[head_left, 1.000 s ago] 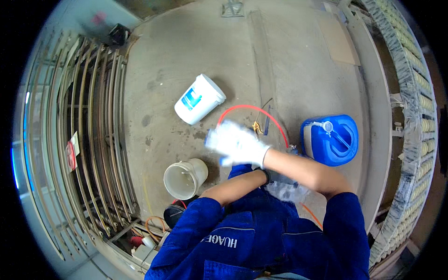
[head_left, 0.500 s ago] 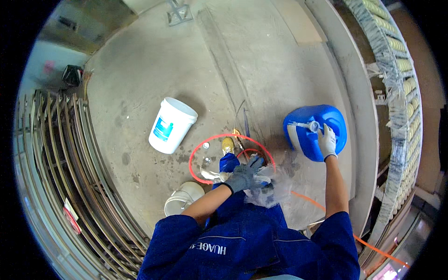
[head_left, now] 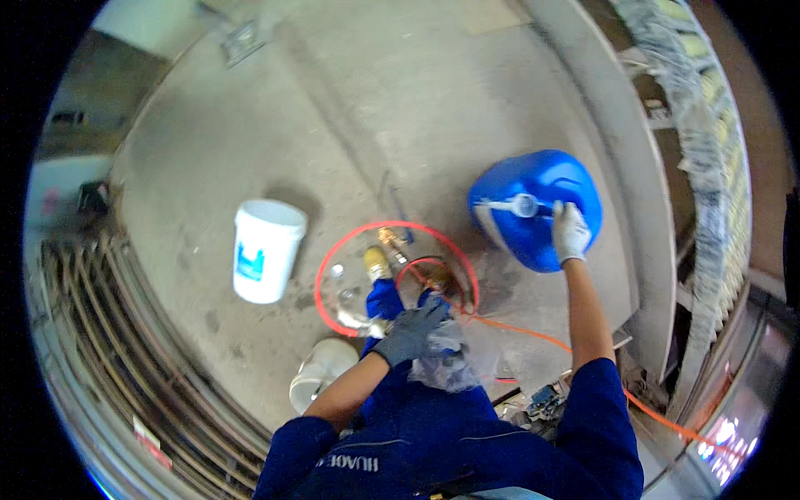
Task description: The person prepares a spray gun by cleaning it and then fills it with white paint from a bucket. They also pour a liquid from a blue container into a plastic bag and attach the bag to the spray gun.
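My left hand, in a dark grey glove, is held in front of my legs, closed on a crumpled clear plastic bag; its fingertips are partly hidden. Out to the right, my right hand in a white glove reaches to the top of a large blue jerrycan, with its fingers curled round the handle. On top of the jerrycan, beside those fingers, lies a clear scoop-like cup with a long pale handle pointing left.
A white lidless-looking bucket stands left, with another white pail nearer me. A red hose loops round my yellow shoe. An orange hose runs right. Metal pipes line the left; a wrapped rack stands right.
The view has shifted, so the floor objects appear further left. My right hand has moved slightly from beside the cup onto the jerrycan's handle. My left hand still has the bag.
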The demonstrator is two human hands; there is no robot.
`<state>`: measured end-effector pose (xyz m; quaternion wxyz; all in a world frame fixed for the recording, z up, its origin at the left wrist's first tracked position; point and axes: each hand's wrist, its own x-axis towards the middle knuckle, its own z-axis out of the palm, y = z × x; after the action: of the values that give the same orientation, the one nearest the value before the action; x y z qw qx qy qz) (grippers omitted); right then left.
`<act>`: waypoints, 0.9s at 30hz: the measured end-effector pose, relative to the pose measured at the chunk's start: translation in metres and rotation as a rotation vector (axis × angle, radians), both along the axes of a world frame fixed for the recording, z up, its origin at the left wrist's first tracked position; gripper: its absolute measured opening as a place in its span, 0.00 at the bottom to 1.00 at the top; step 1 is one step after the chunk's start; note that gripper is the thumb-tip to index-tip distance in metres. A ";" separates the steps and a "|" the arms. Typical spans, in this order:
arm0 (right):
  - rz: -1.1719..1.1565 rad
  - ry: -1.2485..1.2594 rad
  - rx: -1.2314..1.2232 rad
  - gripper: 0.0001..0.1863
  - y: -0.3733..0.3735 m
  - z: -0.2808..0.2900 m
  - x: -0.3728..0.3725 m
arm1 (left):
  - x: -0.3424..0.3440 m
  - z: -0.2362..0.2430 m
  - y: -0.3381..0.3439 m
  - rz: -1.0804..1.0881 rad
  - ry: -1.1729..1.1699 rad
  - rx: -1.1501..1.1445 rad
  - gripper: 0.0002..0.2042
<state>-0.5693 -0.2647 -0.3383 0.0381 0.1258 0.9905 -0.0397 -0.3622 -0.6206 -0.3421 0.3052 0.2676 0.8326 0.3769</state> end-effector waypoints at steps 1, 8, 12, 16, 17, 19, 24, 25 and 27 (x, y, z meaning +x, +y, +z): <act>0.004 -0.029 -0.005 0.19 0.000 0.006 -0.001 | -0.009 0.014 0.002 0.008 -0.005 -0.019 0.40; 0.359 -0.072 -0.062 0.17 -0.037 0.029 -0.006 | -0.004 -0.026 -0.002 0.169 -0.063 0.010 0.41; 0.226 -0.245 -0.027 0.16 -0.055 0.013 -0.016 | -0.014 -0.021 -0.004 0.383 -0.311 0.001 0.49; 0.066 -0.267 -0.101 0.15 -0.054 -0.005 -0.016 | -0.017 -0.020 -0.003 0.506 -0.398 0.131 0.48; 0.021 -0.251 -0.168 0.15 -0.053 -0.003 -0.017 | -0.016 -0.024 -0.003 0.536 -0.442 0.160 0.47; -0.142 -0.259 -0.380 0.14 -0.051 0.002 -0.018 | -0.014 -0.032 0.000 0.493 -0.382 0.063 0.47; -0.369 -0.159 -0.785 0.14 -0.039 -0.019 -0.011 | -0.020 -0.027 0.004 0.533 -0.402 0.159 0.46; -0.371 -0.148 -0.753 0.15 -0.040 -0.018 -0.010 | -0.022 -0.030 0.003 0.534 -0.392 0.163 0.46; -0.399 -0.123 -0.771 0.12 -0.047 -0.013 -0.010 | -0.018 -0.039 0.005 0.526 -0.364 0.159 0.45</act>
<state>-0.5796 -0.3122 -0.3511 0.1326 0.2932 0.8555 -0.4057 -0.3800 -0.6160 -0.3807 0.3192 -0.0055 0.7731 0.5481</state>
